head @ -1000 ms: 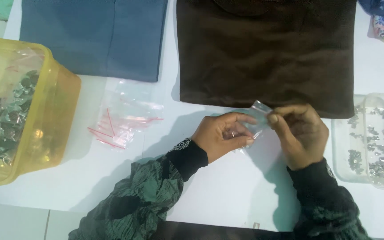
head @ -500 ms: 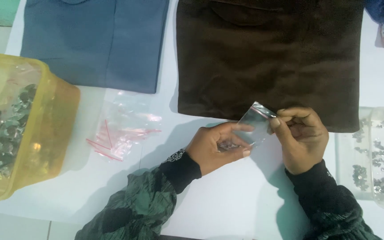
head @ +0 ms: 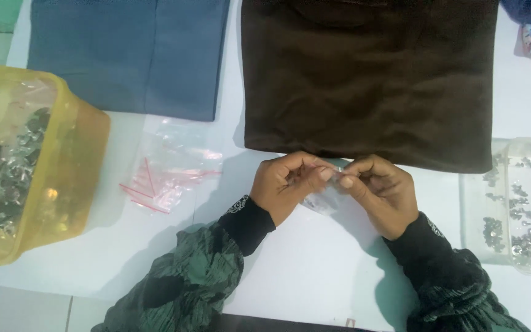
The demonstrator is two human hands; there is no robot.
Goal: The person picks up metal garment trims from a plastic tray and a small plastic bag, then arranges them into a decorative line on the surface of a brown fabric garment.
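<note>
My left hand (head: pixel 287 184) and my right hand (head: pixel 379 190) meet above the white table (head: pixel 302 270), fingertips pinched together on the top edge of a small clear plastic bag (head: pixel 322 200). The bag hangs below the fingers with small silvery pieces inside and is mostly hidden by both hands. Both sleeves are dark green patterned with black cuffs. Just beyond the hands lies a folded dark brown cloth (head: pixel 370 80).
A yellow plastic tub (head: pixel 62 184) holding a bag of metal pieces stands at the left. Several empty clear bags with red strips (head: pixel 170 169) lie between tub and hands. A clear tray (head: pixel 517 203) of small metal pieces sits at the right. Folded blue cloth (head: pixel 130 55) lies at the back.
The small bag was held up and spread between both hands; now the hands have closed together over its top edge and the bag hangs lower, mostly covered.
</note>
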